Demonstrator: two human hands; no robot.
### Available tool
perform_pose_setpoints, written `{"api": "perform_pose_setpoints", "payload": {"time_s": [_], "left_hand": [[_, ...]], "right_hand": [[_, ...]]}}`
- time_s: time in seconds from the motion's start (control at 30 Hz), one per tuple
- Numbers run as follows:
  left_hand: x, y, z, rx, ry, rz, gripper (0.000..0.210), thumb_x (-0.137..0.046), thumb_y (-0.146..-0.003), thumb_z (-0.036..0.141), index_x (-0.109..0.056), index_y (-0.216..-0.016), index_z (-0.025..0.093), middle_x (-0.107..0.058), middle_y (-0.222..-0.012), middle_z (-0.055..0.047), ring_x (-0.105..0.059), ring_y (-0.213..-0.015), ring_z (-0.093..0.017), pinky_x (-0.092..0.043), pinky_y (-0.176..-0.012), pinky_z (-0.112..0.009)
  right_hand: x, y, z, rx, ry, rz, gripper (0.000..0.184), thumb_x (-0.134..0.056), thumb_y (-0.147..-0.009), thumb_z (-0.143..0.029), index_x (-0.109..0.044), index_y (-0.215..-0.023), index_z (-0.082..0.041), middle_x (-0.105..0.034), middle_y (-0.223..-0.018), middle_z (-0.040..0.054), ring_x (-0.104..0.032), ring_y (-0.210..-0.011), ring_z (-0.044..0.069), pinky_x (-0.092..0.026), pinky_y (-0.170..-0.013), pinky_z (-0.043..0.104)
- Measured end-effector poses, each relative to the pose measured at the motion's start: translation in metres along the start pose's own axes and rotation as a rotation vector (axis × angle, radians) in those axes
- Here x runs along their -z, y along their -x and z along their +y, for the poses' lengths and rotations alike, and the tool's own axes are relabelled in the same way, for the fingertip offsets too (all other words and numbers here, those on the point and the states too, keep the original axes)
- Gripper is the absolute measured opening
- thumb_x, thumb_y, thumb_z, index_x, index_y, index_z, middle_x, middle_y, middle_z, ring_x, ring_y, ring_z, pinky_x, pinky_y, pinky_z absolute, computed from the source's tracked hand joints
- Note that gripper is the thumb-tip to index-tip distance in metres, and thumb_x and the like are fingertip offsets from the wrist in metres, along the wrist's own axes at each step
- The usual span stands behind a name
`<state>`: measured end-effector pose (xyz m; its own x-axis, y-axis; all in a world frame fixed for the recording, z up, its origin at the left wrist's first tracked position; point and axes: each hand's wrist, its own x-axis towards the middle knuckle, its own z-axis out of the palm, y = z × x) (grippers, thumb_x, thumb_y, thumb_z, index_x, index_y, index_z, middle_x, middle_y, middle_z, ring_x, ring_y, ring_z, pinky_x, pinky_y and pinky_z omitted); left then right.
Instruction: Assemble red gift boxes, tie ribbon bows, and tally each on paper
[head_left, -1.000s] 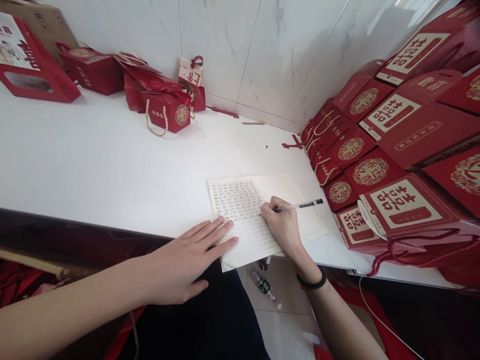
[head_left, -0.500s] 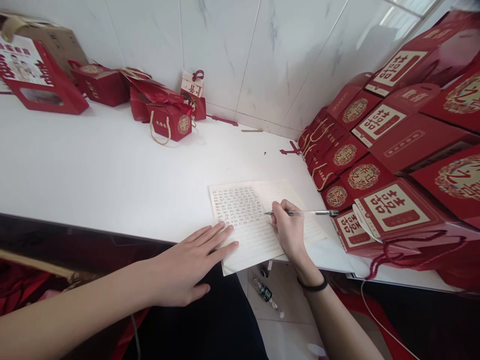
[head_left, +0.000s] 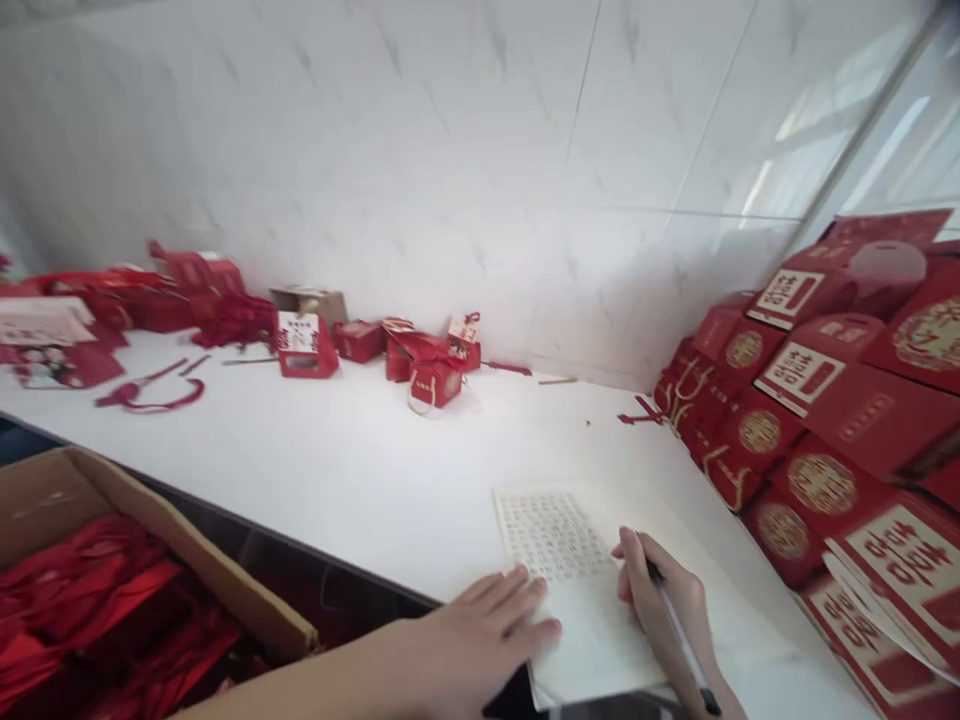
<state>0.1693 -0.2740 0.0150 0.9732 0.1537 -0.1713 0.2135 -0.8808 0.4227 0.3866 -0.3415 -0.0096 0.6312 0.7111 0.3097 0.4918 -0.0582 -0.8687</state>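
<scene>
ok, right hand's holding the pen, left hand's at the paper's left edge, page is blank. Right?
Not blank: the head view shows rows of handwriting on the paper. The right hand holding the pen and left hand at the left edge are correct.

Head view: I'm looking forward and down over the white table (head_left: 360, 470); the wall (head_left: 450, 170) is filling the upper frame, my left hand (head_left: 480, 640) and right hand (head_left: 675, 605) are showing close, lower centre and lower right.
</scene>
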Motion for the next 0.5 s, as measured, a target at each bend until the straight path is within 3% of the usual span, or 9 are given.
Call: {"api": "perform_pose_setpoints", "payload": {"time_s": [0.1,0.17,0.27,0.37,0.5], "left_hand": [[0.004,0.002,-0.005,-0.018,0.075,0.028,0.06,-0.044,-0.084,0.017,-0.026,-0.142,0.021,-0.016,-0.152,-0.011,-0.009,-0.139,-0.027,-0.022,-0.111,-0.044],[0.011,0.003,-0.008,0.016,0.168,0.056,0.064,-0.05,-0.082,0.024,-0.026,-0.142,0.02,-0.022,-0.15,-0.012,-0.019,-0.137,-0.028,-0.027,-0.109,-0.044],[0.022,0.001,-0.026,0.082,0.294,0.211,0.078,-0.061,-0.074,0.032,-0.025,-0.141,0.017,-0.028,-0.146,-0.015,-0.031,-0.133,-0.027,-0.027,-0.11,-0.041],[0.031,-0.006,-0.067,0.225,0.323,0.402,0.075,-0.057,-0.073,0.03,-0.025,-0.139,0.012,-0.026,-0.146,-0.017,-0.027,-0.134,-0.026,-0.021,-0.112,-0.04],[0.051,-0.018,-0.131,0.596,0.397,0.7,0.076,-0.057,-0.071,0.029,-0.025,-0.135,0.002,-0.028,-0.141,-0.025,-0.031,-0.132,-0.028,-0.026,-0.109,-0.037]], "right_hand": [[-0.003,0.001,-0.003,0.004,0.009,-0.007,0.051,-0.042,-0.08,-0.067,-0.05,-0.059,-0.021,-0.045,-0.041,-0.0023,-0.04,-0.033,0.014,-0.031,-0.037,0.025],[-0.004,0.001,-0.003,-0.026,0.031,-0.029,0.05,-0.04,-0.081,-0.065,-0.051,-0.061,-0.021,-0.045,-0.042,-0.0029,-0.04,-0.035,0.013,-0.032,-0.038,0.024],[-0.003,0.002,-0.001,-0.048,0.064,-0.069,0.048,-0.037,-0.082,-0.062,-0.051,-0.062,-0.021,-0.044,-0.043,-0.0036,-0.04,-0.038,0.012,-0.033,-0.042,0.022],[-0.004,0.002,0.002,-0.034,0.092,-0.096,0.046,-0.036,-0.081,-0.06,-0.05,-0.061,-0.021,-0.044,-0.043,-0.0037,-0.04,-0.039,0.012,-0.034,-0.044,0.022],[-0.007,0.002,0.006,-0.031,0.123,-0.104,0.046,-0.034,-0.081,-0.06,-0.048,-0.061,-0.022,-0.042,-0.043,-0.0041,-0.039,-0.039,0.012,-0.035,-0.044,0.021]]}}
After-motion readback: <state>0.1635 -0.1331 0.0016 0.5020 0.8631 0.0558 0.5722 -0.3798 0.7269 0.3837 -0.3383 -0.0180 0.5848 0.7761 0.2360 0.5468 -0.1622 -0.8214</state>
